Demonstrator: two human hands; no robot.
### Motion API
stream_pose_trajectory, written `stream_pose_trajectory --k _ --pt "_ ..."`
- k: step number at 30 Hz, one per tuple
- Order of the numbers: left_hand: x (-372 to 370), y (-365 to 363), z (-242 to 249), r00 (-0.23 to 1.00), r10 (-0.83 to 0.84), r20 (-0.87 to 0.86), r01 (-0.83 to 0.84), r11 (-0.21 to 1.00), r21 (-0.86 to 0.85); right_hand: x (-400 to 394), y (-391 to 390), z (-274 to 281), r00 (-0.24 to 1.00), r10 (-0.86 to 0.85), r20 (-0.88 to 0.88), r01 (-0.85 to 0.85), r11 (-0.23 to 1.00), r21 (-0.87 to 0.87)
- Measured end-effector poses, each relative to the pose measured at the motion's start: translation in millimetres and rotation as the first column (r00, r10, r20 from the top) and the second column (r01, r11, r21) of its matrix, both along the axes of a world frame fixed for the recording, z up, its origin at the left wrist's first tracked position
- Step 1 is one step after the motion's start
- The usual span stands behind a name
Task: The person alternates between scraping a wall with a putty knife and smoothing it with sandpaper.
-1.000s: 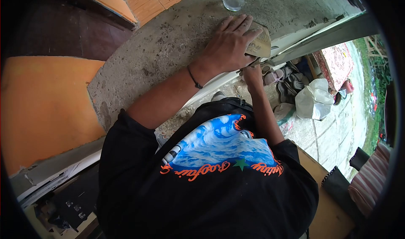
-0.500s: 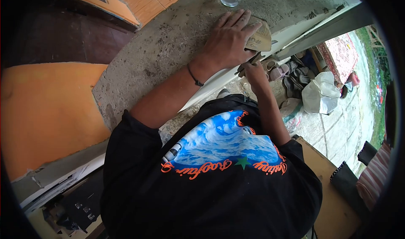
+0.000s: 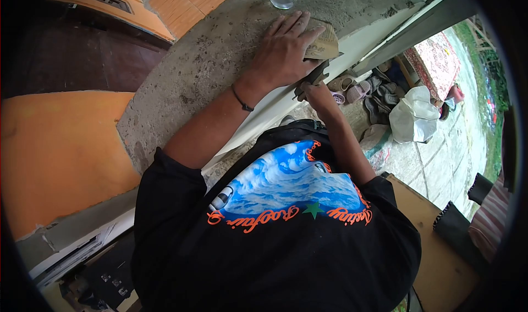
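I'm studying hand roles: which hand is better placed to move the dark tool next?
Probably the right hand, which grips the dark tool near the cardboard; the left hand is spread over the ledge, covering part of that cardboard.

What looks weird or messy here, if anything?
The shoes look messy: they lie jumbled on the ground near the white bag, not in a neat row. The grey ledge looks rough and pitted on top. I see no spill.

Orange "Roofair" [image 3: 269, 218], "Destiny" [image 3: 349, 217] on black shirt [image 3: 275, 268], unclear print on cardboard [image 3: 323, 43]
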State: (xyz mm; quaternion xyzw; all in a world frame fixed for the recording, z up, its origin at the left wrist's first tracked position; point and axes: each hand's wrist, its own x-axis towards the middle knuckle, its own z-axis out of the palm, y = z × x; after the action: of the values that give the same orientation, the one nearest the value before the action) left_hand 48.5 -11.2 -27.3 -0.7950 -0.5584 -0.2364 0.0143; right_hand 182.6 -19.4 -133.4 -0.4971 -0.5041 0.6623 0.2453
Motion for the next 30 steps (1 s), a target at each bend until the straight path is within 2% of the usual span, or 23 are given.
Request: stream_pose_trajectory --k 2,4,5,9,11,14,17,19,20,22,25,27,28,29,30 --pt "0 -1 1 0.999 0.006 -0.038 -0.006 1.0 -0.003 4 14 -23 0.998 0.052 0.022 -0.052 0.999 -0.006" --pt "0 -2 0 0.999 0.008 -0.041 -0.008 1.0 0.001 6 25 -34 0.996 0.078 0.044 -0.073 0.992 -0.105" --pt "0 -1 -1 0.999 0.008 -0.046 -0.007 1.0 0.006 7 24 -40 0.996 0.08 0.043 -0.075 0.992 -0.102" --pt "-2 -2 1 0.999 0.008 -0.038 -0.009 1.0 -0.018 -2 -5 4 0.995 -0.032 -0.091 0.022 0.994 -0.111" --pt "0 -2 2 1.0 0.009 -0.012 -0.009 1.0 -0.027 0 -6 14 0.997 0.053 0.056 -0.054 0.998 0.024" --pt "0 -2 5 1.0 0.009 -0.019 -0.01 0.999 -0.05 2 15 -43 0.996 0.09 0.021 -0.09 0.996 -0.02" --pt "1 -2 3 0.999 0.009 -0.032 -0.011 0.999 -0.039 3 19 -64 0.991 0.126 0.038 -0.123 0.989 -0.084" --pt "1 0 4 1.0 0.006 -0.02 -0.007 0.999 -0.033 -6 3 -35 0.999 0.042 -0.022 -0.044 0.992 -0.117" --pt "1 -2 4 1.0 0.004 -0.001 -0.004 0.999 -0.044 -10 -7 -21 0.998 0.037 -0.058 -0.042 0.996 -0.081" --pt "1 -3 4 1.0 0.002 -0.01 -0.002 0.999 -0.05 -9 -8 -32 0.996 0.07 -0.051 -0.073 0.995 -0.072" --pt "1 1 5 1.0 -0.001 -0.013 0.001 0.999 -0.034 -1 17 -56 0.995 0.101 -0.025 -0.102 0.991 -0.082" --pt "1 -5 3 1.0 -0.006 -0.014 0.006 0.999 -0.037 4 34 -106 0.962 0.165 0.218 -0.139 0.982 -0.128" --pt "2 -6 4 1.0 -0.002 -0.028 0.001 0.999 -0.052 -3 24 -94 0.986 0.026 0.166 -0.022 1.0 -0.021" --pt "1 -2 7 0.999 0.001 -0.047 -0.004 0.999 -0.054 -11 13 -81 0.998 -0.028 0.06 0.028 1.0 0.011" --pt "2 -3 7 1.0 0.001 -0.03 -0.003 0.999 -0.044 -18 1 -64 0.996 -0.003 0.084 -0.003 0.997 0.074"
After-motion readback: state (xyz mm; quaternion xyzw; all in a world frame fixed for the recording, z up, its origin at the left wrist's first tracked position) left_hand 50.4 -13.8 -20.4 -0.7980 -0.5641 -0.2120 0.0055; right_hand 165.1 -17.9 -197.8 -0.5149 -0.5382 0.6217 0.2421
